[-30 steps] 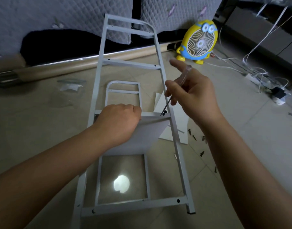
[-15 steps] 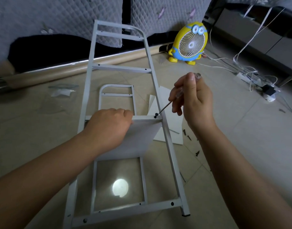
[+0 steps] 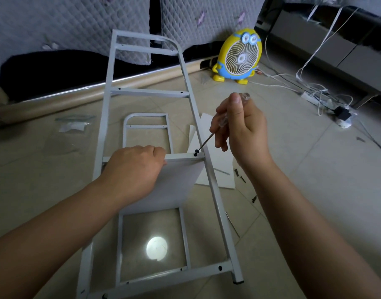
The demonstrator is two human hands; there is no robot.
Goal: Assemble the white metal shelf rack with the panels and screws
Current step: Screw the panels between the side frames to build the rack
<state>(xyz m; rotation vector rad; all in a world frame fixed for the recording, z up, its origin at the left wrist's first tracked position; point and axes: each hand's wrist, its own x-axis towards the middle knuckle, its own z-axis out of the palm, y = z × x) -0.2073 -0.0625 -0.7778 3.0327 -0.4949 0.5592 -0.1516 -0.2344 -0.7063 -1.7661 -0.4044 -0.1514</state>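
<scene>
1. The white side frame (image 3: pixel 146 92) runs from 6 to 12 o'clock above the floor (image 3: pixel 314 190). A white panel (image 3: pixel 174 182) is butted under its middle crossbar.
2. The left hand (image 3: pixel 133 171) is curled over the panel's top edge and the crossbar, gripping the two together.
3. The right hand (image 3: pixel 241 128) is wrapped round the clear-handled screwdriver (image 3: pixel 209 140). Its tip is seated in the black screw (image 3: pixel 196 152) at the panel's 1 o'clock corner, beside the upright.
4. The screw head looks proud of the bar, so driving is judged unfinished.
5. The shaft should be lined up with the screw axis (it looks tilted toward 2 o'clock). Axial pressure should be applied and the panel held flush so the holes stay aligned.
6. Final tightening is best deferred until the opposite corner is started. Spare screws (image 3: pixel 241 176) are scattered at 4 o'clock from the joint.
</scene>
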